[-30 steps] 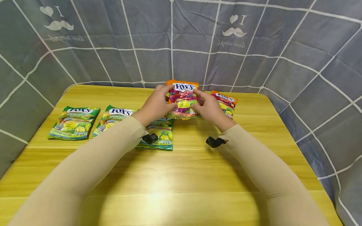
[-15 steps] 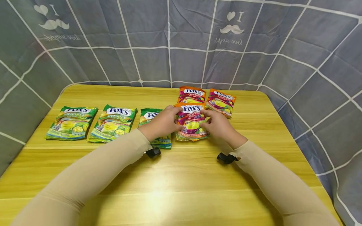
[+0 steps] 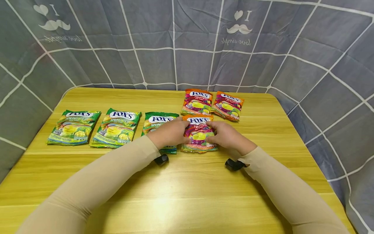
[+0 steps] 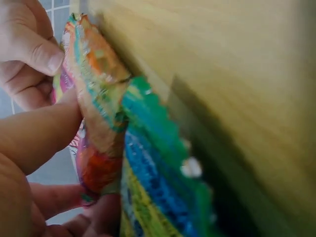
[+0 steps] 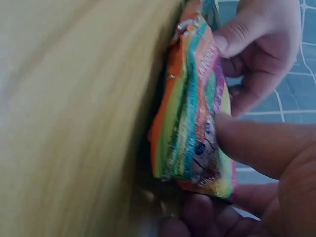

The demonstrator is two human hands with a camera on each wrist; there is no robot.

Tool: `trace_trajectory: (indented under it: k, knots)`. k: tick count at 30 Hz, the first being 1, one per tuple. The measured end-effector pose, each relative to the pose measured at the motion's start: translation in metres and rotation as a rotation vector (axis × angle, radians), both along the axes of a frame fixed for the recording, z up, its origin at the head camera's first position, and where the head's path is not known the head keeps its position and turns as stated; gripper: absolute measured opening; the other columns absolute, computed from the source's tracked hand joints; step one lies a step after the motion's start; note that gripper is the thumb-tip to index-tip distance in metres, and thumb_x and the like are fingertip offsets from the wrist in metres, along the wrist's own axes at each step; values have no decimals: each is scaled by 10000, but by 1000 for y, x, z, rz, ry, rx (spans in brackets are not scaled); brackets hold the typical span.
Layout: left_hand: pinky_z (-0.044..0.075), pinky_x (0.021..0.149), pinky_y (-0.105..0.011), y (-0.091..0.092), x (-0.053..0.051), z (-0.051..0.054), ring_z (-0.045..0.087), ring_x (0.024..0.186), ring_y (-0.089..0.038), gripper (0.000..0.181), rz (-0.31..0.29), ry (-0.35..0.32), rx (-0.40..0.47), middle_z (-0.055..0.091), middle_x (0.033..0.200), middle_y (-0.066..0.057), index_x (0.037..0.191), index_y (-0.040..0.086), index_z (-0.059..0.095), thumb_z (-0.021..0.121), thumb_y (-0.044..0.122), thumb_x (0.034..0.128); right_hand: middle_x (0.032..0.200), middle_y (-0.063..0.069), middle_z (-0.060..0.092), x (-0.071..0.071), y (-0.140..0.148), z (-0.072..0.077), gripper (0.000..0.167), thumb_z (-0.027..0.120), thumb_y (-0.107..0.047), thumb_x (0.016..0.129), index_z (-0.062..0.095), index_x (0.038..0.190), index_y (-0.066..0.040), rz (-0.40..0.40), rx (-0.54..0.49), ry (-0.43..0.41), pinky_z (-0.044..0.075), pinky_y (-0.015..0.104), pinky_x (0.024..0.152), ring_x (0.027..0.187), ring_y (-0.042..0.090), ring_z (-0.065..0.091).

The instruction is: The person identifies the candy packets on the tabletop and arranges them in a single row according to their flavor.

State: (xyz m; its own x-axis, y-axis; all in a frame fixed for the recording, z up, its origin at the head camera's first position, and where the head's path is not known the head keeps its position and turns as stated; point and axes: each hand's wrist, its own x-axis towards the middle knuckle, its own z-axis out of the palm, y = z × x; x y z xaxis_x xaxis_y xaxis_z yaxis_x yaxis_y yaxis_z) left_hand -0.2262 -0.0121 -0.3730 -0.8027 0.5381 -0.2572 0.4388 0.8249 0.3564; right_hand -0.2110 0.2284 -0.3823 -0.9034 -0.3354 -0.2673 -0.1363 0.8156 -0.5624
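A red and purple FOX'S Fruits candy bag lies face up near the middle of the table, between both hands. My left hand grips its left edge, thumb on the front. On the other edge my right hand pinches it, with the thumb on top and fingers curled at the side in the right wrist view. A green FOX'S Spring Tea candy bag lies just left, partly hidden under my left hand. In the left wrist view this green bag sits right against the fruit candy bag.
Two more fruit candy bags, one behind and one to its right, lie at the back. Further left are two green bags, a middle one and an outer one. A grey checked curtain encloses the wooden table.
Both hands have brought the fruit candy bag from the back of the table toward the front and slightly right, and lowered it beside the third green bag. The other bags stay put.
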Motion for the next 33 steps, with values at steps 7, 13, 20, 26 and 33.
trace_trajectory:
  k: [7, 13, 20, 26, 33]
  knots:
    - [494, 1149, -459, 1, 4, 5, 596, 1321, -313, 883, -33, 4, -99, 560, 1495, -174, 1579, 51, 474, 757, 573, 926, 1563, 189, 548, -2, 2, -2, 752, 772, -318, 977, 435, 1620, -122, 29, 39, -70, 426, 535, 1196, 1381, 325, 544]
    - [482, 1153, -461, 2, 5, 6, 559, 1326, -319, 877, -35, 45, -125, 576, 1463, -173, 1571, 71, 497, 754, 598, 918, 1447, 154, 655, -2, 3, -2, 749, 764, -344, 981, 437, 1620, -130, 33, 39, -92, 483, 476, 1099, 1184, 252, 597]
    - [300, 1265, -570, 3, 5, 6, 402, 1514, -391, 860, -29, 59, -177, 537, 1581, -140, 1598, 134, 477, 719, 622, 933, 1476, 149, 639, -4, 5, 0, 743, 744, -359, 996, 417, 1633, -161, 34, 48, -123, 476, 463, 1062, 1147, 263, 582]
    - [300, 1257, -609, 3, 3, 9, 405, 1537, -375, 800, -68, 44, -218, 517, 1610, -119, 1621, 140, 438, 689, 554, 984, 1465, 200, 635, -4, 4, 0, 726, 738, -374, 999, 429, 1626, -175, 44, 72, -124, 468, 429, 1016, 1105, 261, 568]
    - [361, 1222, -608, 4, 2, 11, 455, 1496, -387, 766, -94, 53, -256, 552, 1572, -134, 1619, 147, 445, 682, 528, 998, 1580, 171, 535, -4, 5, 0, 725, 724, -377, 1008, 409, 1635, -193, 48, 84, -130, 439, 498, 1160, 1384, 310, 540]
